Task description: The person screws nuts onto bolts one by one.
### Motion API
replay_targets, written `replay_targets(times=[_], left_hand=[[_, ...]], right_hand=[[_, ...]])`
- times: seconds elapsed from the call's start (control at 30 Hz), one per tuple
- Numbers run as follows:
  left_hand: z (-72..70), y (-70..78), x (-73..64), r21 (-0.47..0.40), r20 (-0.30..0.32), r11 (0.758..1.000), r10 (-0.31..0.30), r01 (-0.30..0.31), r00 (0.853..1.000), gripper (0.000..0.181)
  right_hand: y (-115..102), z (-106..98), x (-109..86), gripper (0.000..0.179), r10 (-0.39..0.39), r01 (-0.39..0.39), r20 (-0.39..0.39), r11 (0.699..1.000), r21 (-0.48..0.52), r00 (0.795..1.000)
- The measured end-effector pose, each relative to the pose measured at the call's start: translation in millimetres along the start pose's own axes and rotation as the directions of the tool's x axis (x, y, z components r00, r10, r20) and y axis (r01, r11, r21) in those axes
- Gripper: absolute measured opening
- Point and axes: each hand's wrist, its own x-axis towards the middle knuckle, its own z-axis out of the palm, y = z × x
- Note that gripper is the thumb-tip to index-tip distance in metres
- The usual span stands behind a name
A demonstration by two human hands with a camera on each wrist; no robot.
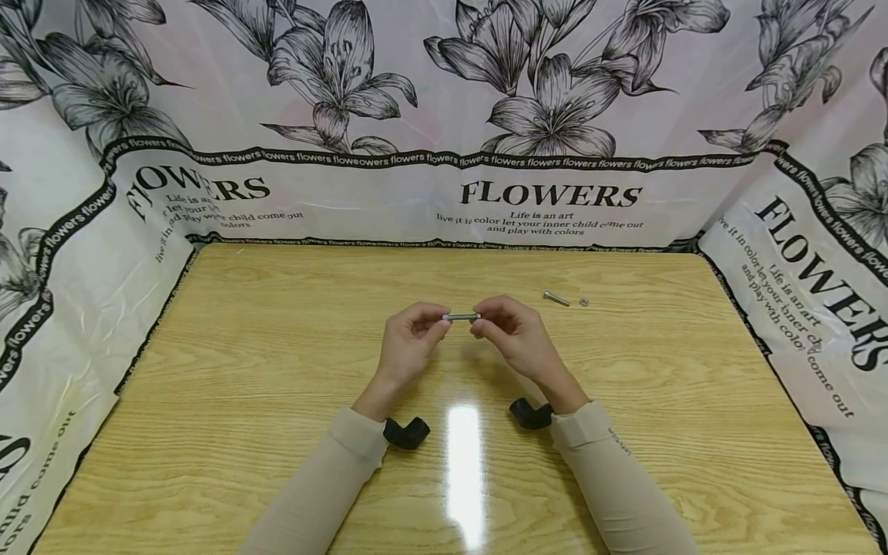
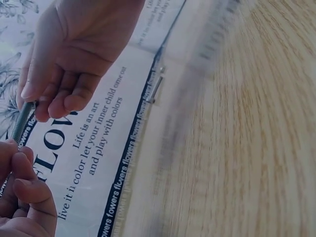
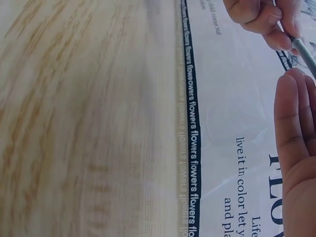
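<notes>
A slim metal bolt (image 1: 461,317) is held level between both hands above the middle of the table. My left hand (image 1: 409,343) pinches its left end between thumb and forefinger. Thumb and fingertips of my right hand (image 1: 516,335) grip the other end. Threads show along the bare shank of the bolt (image 2: 20,121) in the left wrist view, while fingertips cover both ends. Beyond the right hand, a second bolt (image 1: 556,298) lies on the table with a small nut (image 1: 584,302) just right of it.
The wood-grain table (image 1: 277,347) is bordered at the back and sides by a flower-printed sheet (image 1: 388,196). A black wrist mount (image 1: 407,433) juts inward from the left cuff, another black mount (image 1: 530,414) from the right. Light glares off the tabletop between the forearms.
</notes>
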Motion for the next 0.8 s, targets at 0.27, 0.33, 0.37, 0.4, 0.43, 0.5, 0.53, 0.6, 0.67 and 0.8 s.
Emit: replay_targets(times=[0.27, 0.33, 0.37, 0.4, 0.43, 0.5, 0.53, 0.6, 0.67, 0.8], left_hand=[[-0.3, 2.5, -1.0, 0.039, 0.006, 0.999, 0.035, -0.035, 0.999, 0.013], [-0.1, 3.7, -1.6, 0.043, 0.011, 0.998, 0.046, -0.047, 0.999, 0.013], [0.1, 4.5, -1.9, 0.044, 0.014, 0.998, 0.051, -0.052, 0.999, 0.013], [0.2, 5.2, -2.1, 0.047, 0.016, 0.997, 0.058, -0.059, 0.998, 0.013], [0.2, 5.7, -2.3, 0.05, 0.018, 0.997, 0.062, -0.063, 0.998, 0.012], [0.7, 7.1, -2.9, 0.065, 0.015, 0.995, 0.075, -0.076, 0.997, 0.012], [0.9, 7.8, -3.4, 0.074, 0.014, 0.994, 0.084, -0.085, 0.996, 0.012], [1.8, 8.7, -3.9, 0.091, 0.011, 0.99, 0.106, -0.106, 0.994, 0.011], [2.7, 9.6, -4.5, 0.111, 0.01, 0.985, 0.134, -0.134, 0.991, 0.011], [4.2, 9.8, -4.6, 0.123, 0.01, 0.977, 0.172, -0.172, 0.985, 0.01]], right_hand=[[1, -1, -0.3, 0.019, -0.043, 0.043, -0.004, 0.999, 0.014, 0.999], [1, -2, -0.6, 0.02, -0.052, 0.052, -0.007, 0.998, 0.026, 0.999], [2, -2, -0.8, 0.02, -0.052, 0.052, -0.007, 0.998, 0.035, 0.999], [2, -2, -0.9, 0.02, -0.05, 0.05, -0.005, 0.998, 0.047, 0.999], [2, -2, -1.0, 0.02, -0.048, 0.048, -0.002, 0.997, 0.059, 0.999], [2, -3, -1.1, 0.019, -0.036, 0.035, 0.006, 0.996, 0.078, 0.999], [2, -3, -1.2, 0.018, -0.028, 0.027, 0.007, 0.996, 0.082, 1.0], [3, -3, -1.0, 0.017, -0.013, 0.012, 0.009, 0.996, 0.084, 1.0], [3, -3, -0.8, 0.015, -0.002, 0.001, 0.009, 0.997, 0.073, 1.0], [10, -3, -0.2, 0.012, 0.016, -0.016, -0.003, 0.999, 0.029, 1.0]])
